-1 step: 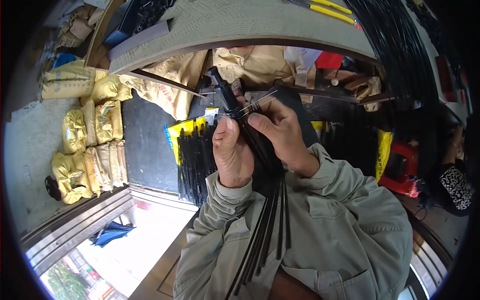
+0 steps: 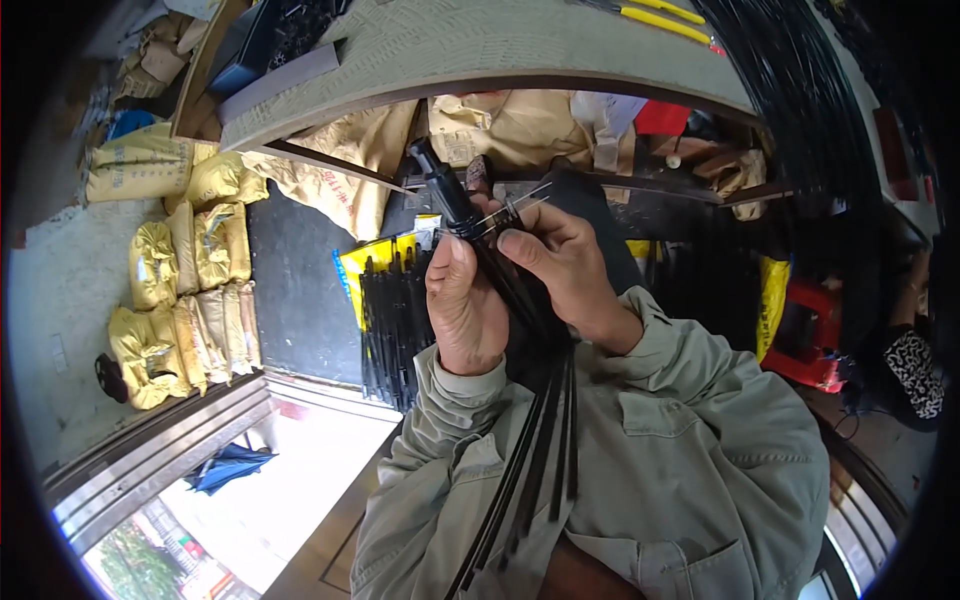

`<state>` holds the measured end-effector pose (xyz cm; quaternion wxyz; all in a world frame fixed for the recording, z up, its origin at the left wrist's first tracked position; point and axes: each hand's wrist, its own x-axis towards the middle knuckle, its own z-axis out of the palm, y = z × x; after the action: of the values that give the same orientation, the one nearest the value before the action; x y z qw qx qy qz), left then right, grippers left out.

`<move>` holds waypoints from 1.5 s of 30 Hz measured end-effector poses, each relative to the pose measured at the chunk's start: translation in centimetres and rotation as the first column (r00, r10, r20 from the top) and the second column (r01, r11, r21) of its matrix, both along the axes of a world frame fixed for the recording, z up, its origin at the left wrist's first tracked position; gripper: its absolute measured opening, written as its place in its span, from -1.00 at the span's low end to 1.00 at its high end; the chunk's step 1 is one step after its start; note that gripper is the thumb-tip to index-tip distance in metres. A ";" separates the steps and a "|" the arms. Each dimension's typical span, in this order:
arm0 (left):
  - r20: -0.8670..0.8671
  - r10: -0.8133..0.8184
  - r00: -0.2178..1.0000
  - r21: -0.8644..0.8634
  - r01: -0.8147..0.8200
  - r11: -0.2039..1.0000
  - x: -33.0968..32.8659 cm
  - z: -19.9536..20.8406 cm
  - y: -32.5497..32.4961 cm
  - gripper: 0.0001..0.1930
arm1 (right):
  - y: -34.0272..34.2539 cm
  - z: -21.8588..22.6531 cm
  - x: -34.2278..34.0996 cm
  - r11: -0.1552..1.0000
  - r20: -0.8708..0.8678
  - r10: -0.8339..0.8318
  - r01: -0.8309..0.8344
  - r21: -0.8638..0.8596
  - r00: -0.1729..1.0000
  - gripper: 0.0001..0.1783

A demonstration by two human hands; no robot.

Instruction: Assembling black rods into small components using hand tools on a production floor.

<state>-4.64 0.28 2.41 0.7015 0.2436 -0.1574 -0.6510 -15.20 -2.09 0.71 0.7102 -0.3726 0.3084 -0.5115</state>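
A black umbrella frame (image 2: 447, 192) is held upright at a slant in front of my chest. Its thick tubular end points up and left, and several thin black ribs (image 2: 545, 440) hang down over my lap. My left hand (image 2: 465, 310) is closed on the frame's left side, thumb pressed just below the tube. From the right, my right hand (image 2: 570, 265) pinches the same joint with thumb and fingers. Fine metal wire (image 2: 530, 195) sticks out past both sides of this joint. The fingers hide exactly how the wire runs around it.
Several black rods (image 2: 388, 325) lie beside my left arm on a yellow bag (image 2: 365, 258). Ahead is a bench (image 2: 520, 55) with yellow-handled pliers (image 2: 665, 25) and a bundle of black rods (image 2: 785, 90). Brown sacks (image 2: 215, 245) stand left; a red stool (image 2: 810, 345) stands right.
The tube's upper end has tipped slightly to the left and down. Both hands keep their hold, and the whole view has shifted a little.
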 end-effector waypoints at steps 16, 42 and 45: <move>0.118 -0.057 0.991 -0.081 0.067 0.994 0.2 -0.4 -0.2 -0.52 | -0.6 1.3 -0.4 0.993 -0.034 0.114 -0.114 -0.010 0.993 -0.84; 0.206 0.061 0.977 -0.135 -0.033 0.990 -1.6 -0.2 0.9 -0.50 | 1.4 1.8 0.2 0.985 -0.095 -0.102 0.087 -0.151 0.990 -0.81; 0.194 0.085 0.977 -0.139 -0.059 0.989 -1.8 0.0 1.0 -0.51 | 1.2 1.6 -0.1 0.996 -0.044 0.003 -0.007 -0.092 0.999 -0.81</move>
<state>-6.47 1.24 2.37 0.7200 0.2661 -0.2608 -0.5855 -15.30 -0.92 2.27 0.6864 -0.4170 0.2992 -0.5153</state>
